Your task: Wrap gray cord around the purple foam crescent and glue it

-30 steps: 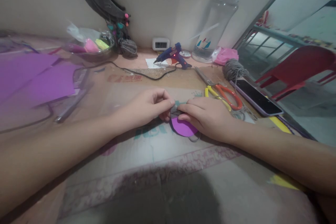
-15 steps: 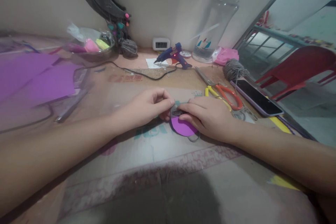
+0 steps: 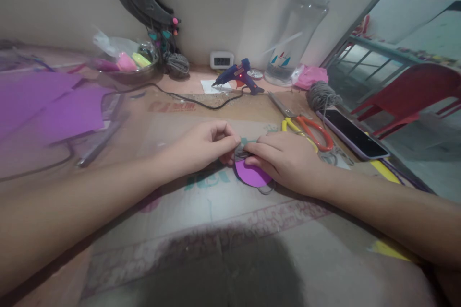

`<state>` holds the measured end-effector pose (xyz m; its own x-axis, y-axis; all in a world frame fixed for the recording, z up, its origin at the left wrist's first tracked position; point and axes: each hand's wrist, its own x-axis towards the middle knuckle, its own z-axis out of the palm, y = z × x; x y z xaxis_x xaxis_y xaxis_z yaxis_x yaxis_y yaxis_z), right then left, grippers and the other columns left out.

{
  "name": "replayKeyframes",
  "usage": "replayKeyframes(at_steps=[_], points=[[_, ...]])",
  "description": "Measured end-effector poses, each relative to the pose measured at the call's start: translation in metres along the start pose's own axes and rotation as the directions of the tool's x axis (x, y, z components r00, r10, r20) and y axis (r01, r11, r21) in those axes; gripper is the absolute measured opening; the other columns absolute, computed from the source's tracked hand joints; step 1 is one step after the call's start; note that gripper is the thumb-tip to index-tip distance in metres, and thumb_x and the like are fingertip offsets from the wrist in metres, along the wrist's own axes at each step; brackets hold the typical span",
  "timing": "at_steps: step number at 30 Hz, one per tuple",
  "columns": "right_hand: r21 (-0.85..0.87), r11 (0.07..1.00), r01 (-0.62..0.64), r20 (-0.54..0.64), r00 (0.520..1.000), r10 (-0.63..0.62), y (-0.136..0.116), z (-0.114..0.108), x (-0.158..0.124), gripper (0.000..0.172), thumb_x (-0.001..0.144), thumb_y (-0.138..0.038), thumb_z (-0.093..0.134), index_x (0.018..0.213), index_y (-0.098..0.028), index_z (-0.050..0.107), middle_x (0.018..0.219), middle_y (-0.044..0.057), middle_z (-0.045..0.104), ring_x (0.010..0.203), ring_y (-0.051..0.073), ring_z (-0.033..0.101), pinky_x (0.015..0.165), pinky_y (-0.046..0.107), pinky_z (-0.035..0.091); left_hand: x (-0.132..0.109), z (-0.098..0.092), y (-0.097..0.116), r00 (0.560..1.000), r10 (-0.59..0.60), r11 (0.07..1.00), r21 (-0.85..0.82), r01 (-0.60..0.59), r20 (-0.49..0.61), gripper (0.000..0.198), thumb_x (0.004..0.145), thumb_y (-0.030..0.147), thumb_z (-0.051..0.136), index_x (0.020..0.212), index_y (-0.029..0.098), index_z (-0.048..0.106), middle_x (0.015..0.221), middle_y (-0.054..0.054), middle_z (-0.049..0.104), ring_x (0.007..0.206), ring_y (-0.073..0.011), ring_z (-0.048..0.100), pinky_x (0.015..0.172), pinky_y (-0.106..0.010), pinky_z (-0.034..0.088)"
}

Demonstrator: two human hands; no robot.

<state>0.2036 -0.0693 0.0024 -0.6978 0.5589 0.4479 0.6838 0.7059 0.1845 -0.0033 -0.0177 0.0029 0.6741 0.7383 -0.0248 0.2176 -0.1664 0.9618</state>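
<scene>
A purple paper disc [image 3: 252, 173] lies on the cardboard in front of me, its upper part covered with grey yarn [image 3: 241, 152]. My right hand [image 3: 284, 158] is closed over the disc's right side, fingers pressing on the yarn. At the disc's upper left edge, my left hand [image 3: 216, 144] pinches with thumb and forefinger; the grey yarn is at its fingertips. A loop of yarn shows below the disc. Just beyond my right hand lie scissors [image 3: 306, 129] with orange and yellow handles.
A blue glue gun [image 3: 237, 76] stands at the back with its cord running left. Purple paper sheets [image 3: 54, 105] lie at left. A phone [image 3: 353, 134] and a grey yarn ball [image 3: 322, 96] sit at right. A water bottle [image 3: 297, 33] stands by the wall.
Both hands stay almost where they were on the disc. The view has shifted very slightly; the yarn by the fingertips shows a little more clearly.
</scene>
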Motion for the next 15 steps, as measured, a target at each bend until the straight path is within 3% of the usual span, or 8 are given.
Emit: replayKeyframes(at_steps=[9,15], points=[[0.069,0.993,-0.097,0.026,0.995,0.095,-0.0011,0.0020,-0.0016,0.042,0.100,-0.044,0.039,0.097,-0.014,0.068,0.075,0.006,0.067,0.065,0.015,0.059,0.058,0.027,0.035,0.0003,0.0004,0.0018,1.000,-0.001,1.000,-0.014,0.001,0.002,0.015,0.089,0.027,0.051,0.078,0.018,0.056,0.062,0.002,0.062,0.061,-0.0115,0.061,0.060,-0.023,0.045],[0.064,0.996,-0.062,0.009,0.998,0.062,-0.0011,0.0025,-0.0014,0.040,0.099,-0.043,0.040,0.095,-0.014,0.068,0.071,0.004,0.065,0.065,0.015,0.057,0.059,0.027,0.034,-0.0001,0.0004,0.0001,1.000,-0.003,1.000,-0.010,0.003,-0.003,0.016,0.089,0.029,0.052,0.078,0.018,0.056,0.062,0.003,0.062,0.060,-0.0106,0.060,0.060,-0.023,0.044]])
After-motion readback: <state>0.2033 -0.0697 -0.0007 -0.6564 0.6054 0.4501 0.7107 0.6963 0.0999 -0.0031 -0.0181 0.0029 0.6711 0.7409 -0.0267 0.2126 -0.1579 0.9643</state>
